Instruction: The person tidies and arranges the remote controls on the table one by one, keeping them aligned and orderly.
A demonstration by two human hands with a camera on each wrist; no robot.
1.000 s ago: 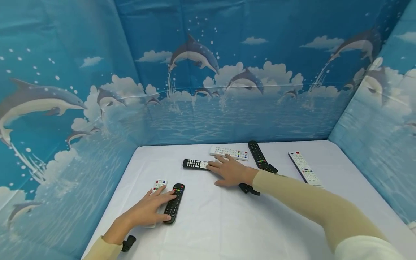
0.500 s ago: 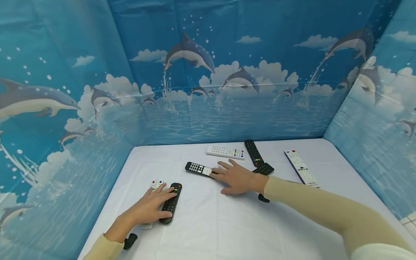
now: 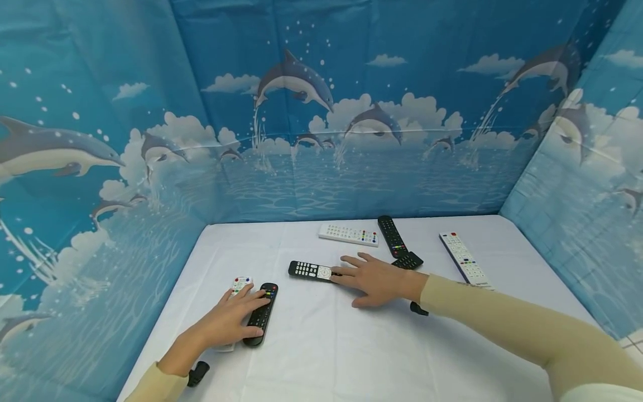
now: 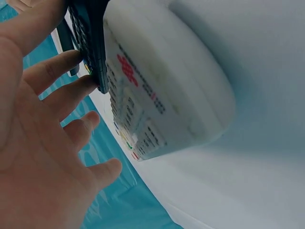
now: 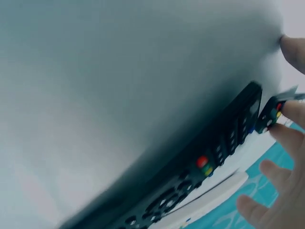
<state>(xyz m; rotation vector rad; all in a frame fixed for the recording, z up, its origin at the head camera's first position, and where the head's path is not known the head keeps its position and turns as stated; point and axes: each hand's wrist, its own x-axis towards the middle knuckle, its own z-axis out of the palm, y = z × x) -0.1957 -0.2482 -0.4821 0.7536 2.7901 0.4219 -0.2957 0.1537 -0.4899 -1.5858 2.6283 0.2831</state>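
Observation:
My left hand rests on a black remote control, its fingers and thumb spread over the buttons. A white remote control lies beside the black one, mostly hidden by the hand; in the left wrist view the white remote's rounded end shows close up. My right hand touches a black remote with a white button panel with its extended fingertips. The thumb is apart from this remote, down on the white cloth. In the right wrist view, coloured buttons show on that remote's end, next to the fingertips.
At the back lie a white remote, a long black remote and a shorter black remote near my right wrist. A white remote with dark sides lies farther right. A dolphin-print curtain surrounds the table's far sides.
The black remote with the white panel has slid nearer to me under my right fingertips, turning slightly. My right hand has moved nearer and rightward. The left hand has stayed on its remote.

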